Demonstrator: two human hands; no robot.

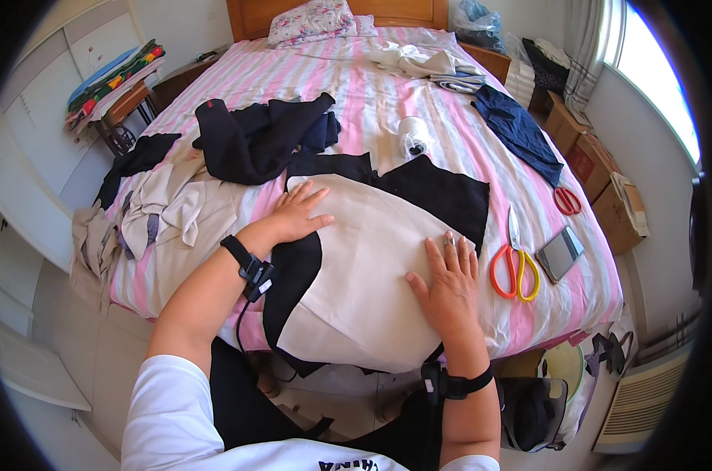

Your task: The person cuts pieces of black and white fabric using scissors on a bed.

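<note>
A beige fabric piece (368, 277) lies spread over black fabric (438, 194) at the near edge of the bed, its lower end reaching the mattress edge. My left hand (299, 213) rests flat with fingers apart across the upper left edge of the beige piece. On its right part my right hand (447, 282) lies palm down, fingers spread, a ring on one finger. Neither hand grips anything. To the right are scissors (515, 259) with one orange and one yellow handle, blades slightly apart, beside a smartphone (560, 254).
Dark garments (256, 138) and crumpled beige cloth (173, 206) lie at the left. A white thread cone (413, 136) stands beyond the black fabric. Red-handled scissors (567, 201) lie by navy cloth (518, 132) at the right. Cardboard boxes (618, 218) stand beside the bed.
</note>
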